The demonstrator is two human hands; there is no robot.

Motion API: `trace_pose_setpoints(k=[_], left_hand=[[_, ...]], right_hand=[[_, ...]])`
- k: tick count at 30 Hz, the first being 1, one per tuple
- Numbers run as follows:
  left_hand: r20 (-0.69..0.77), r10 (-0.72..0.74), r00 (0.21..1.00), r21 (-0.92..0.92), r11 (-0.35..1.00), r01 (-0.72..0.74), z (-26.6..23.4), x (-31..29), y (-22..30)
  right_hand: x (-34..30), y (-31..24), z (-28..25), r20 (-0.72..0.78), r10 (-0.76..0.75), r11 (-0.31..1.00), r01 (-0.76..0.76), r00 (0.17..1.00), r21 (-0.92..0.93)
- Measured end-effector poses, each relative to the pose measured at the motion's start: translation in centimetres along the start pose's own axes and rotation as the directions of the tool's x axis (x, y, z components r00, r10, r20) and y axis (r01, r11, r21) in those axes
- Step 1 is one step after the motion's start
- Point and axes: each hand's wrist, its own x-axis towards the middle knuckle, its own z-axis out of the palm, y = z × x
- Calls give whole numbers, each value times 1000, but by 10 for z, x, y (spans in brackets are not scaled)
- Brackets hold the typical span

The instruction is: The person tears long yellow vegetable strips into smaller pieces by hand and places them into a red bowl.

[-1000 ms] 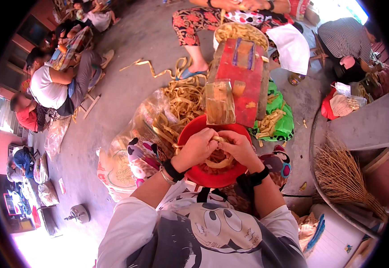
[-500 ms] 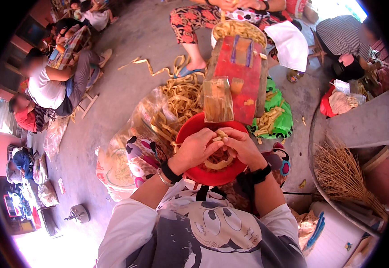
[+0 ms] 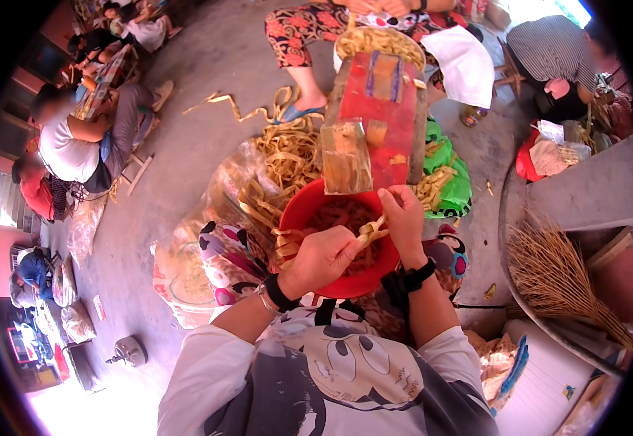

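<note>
Between my hands a pale yellow flat strip [image 3: 372,231] forms a knotted, twisted bundle over a red plastic bowl [image 3: 292,211] on my lap. My left hand [image 3: 322,254] is closed on its lower left side. Higher up at the right, my right hand [image 3: 405,218] pinches with thumb and fingertips at the strip's other side; the exact grip is partly hidden. Inside the bowl lie brownish-yellow pieces [image 3: 338,216], too shaded to make out well. A loose strip [image 3: 285,243] hangs over the bowl's left rim.
A heap of strips [image 3: 291,156] lies on plastic left of a red board [image 3: 374,105] bearing a wooden block [image 3: 347,156]. At its right is a green bag [image 3: 451,185] with pieces. Across sits a person beside a full basin [image 3: 378,43]. A twig broom [image 3: 556,269] stands right.
My hands have moved apart, the right one up and to the right. The knotted strip now shows between them, and more of the bowl's contents is visible. The view has shifted slightly.
</note>
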Motion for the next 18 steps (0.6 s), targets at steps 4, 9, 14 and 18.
trace_pose_setpoints(k=[4,9,14,18], left_hand=[[20,-52,998,-47,998,53,2,-4,0],[256,-615,746,-761,349,548,-5,12,-8],[539,-574,616,-763,-23,646,5,14,-8],[495,-590,638,-802,-27,597,8,12,-15]], right_hand=[[0,-5,1,-21,38,999,-37,999,39],[-2,-5,2,161,-25,984,-4,987,176],[-4,4,8,202,-83,988,55,976,142],[-3,7,8,174,-151,988,141,973,70]])
